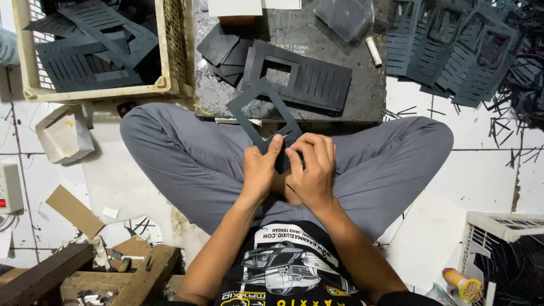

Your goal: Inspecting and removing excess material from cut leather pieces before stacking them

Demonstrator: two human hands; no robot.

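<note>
I sit cross-legged in grey trousers on a white tiled floor. Both hands hold one black card cut-out point(262, 111), a flat sheet with a square window and slots, tilted up over my lap. My left hand point(259, 170) pinches its lower edge with the thumb on top. My right hand point(313, 167) grips the same lower edge from the right, fingers curled over it. A stack of similar black slotted cut-outs point(317, 82) lies on a dark stone slab point(362, 96) just beyond my knees.
A cream plastic crate point(170, 68) with black cut-outs stands far left. More cut-outs point(453, 51) and black strips lie far right. Folded white paper point(65, 136), cardboard scrap point(73, 211), wooden blocks point(85, 277), a white crate point(498, 226) and a small white stick point(374, 52) surround me.
</note>
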